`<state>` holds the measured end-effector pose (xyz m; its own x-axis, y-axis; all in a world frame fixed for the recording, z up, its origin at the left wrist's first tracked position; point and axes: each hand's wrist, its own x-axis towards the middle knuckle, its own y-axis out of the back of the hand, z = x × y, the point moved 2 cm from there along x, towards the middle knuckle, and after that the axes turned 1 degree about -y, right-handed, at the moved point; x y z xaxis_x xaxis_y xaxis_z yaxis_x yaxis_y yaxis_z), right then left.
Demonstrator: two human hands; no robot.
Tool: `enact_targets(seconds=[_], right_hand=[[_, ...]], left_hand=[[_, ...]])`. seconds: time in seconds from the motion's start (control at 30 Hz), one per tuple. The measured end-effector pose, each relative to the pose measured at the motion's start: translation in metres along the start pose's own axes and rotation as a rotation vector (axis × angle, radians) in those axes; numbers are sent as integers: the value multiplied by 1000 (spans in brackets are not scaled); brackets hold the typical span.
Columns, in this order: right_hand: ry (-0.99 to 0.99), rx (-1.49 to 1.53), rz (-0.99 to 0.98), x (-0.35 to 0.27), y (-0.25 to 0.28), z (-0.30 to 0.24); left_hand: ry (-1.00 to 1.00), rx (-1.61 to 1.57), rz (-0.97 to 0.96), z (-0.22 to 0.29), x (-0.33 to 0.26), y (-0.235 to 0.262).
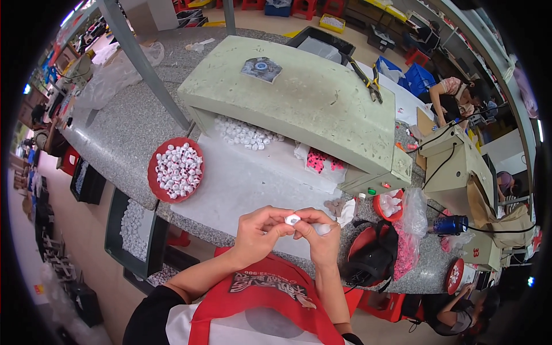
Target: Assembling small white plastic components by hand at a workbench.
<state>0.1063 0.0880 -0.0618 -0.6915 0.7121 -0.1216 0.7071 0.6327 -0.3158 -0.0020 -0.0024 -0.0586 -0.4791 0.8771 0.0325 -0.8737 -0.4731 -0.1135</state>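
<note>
**Two hands pinch a small white cap above the near edge of the bench**

While both hands meet at the centre of the head view, the left hand and the right hand close their fingertips together on one small white cap, which is held in the air just above the near edge of the speckled stone bench. Both grips are closed: thumb and forefinger of each hand press on the cap from opposite sides. A second pale piece seems to sit between the right fingers; what it is cannot be told. The step in hand appears to be the fitting or checking of a single cap, mid-cycle in a repeated routine.

Far left of the hands, a red round tray holds many like white caps, and a further heap of caps lies under the overhang of the pale green machine housing. A dark bin of white parts hangs off the bench at the near left. To the right stand a small red bowl and a black bag. Pliers rest on the housing top.

The next move, as a judgement, calls for a steady two-sided pinch and exact alignment of the small parts, since the cap is free of any support.
</note>
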Motion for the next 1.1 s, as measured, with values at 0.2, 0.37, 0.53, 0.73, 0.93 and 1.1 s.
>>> enact_targets(seconds=[0.2,0.37,0.53,0.73,0.93,1.1], right_hand=[[17,17,71,2,2,0],[-33,-8,59,5,1,3],[-74,32,84,8,-1,40],[-254,118,116,22,-8,116],[-318,-96,261,39,-3,140],[-352,-142,318,39,30,131]], left_hand=[[31,20,-14,-1,9,0],[35,11,-27,-3,9,4],[97,-6,32,-25,3,12],[329,-138,95,-95,-3,50],[130,654,441,-133,26,185],[-70,1329,528,-136,117,181]])
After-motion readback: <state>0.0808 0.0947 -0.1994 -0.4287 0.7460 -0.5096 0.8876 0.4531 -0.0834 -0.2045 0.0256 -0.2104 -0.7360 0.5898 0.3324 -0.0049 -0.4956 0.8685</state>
